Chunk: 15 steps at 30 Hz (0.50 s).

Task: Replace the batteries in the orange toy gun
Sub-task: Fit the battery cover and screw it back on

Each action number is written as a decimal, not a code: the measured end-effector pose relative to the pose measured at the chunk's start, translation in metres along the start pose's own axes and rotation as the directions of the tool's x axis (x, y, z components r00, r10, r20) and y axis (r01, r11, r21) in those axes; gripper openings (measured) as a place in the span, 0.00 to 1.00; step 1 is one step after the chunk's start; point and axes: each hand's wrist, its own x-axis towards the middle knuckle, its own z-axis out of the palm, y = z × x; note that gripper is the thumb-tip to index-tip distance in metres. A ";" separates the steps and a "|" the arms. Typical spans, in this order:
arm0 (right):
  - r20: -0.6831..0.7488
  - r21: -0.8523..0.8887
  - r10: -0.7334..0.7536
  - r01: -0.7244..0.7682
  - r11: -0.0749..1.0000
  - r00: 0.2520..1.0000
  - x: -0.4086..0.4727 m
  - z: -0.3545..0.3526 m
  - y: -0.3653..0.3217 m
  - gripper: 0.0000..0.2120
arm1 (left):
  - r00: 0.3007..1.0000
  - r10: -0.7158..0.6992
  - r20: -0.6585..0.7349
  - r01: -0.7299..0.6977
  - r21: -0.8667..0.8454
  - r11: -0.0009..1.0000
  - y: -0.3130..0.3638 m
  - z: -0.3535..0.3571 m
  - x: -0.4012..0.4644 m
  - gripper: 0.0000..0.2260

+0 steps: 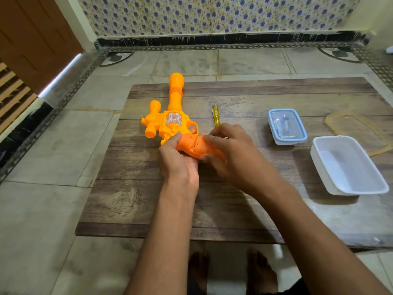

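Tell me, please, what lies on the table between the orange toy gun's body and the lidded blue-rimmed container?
In the head view, a yellow-handled screwdriver lies between the orange toy gun and the lidded container, its tip end hidden behind the right hand; otherwise bare wooden table.

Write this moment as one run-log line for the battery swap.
left hand: holds gun grip | right hand: fingers on grip | screwdriver: on table, untouched | lidded box: shut

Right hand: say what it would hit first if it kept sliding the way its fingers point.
The right hand points left across the toy gun's grip, so it would probably first meet the left hand holding that grip, though depth is unclear.
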 end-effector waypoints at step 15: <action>-0.131 -0.046 -0.198 0.193 0.980 0.972 0.000 0.002 0.002 0.19 | 0.995 -0.082 0.051 0.082 0.015 0.997 0.008 0.003 -0.010 0.15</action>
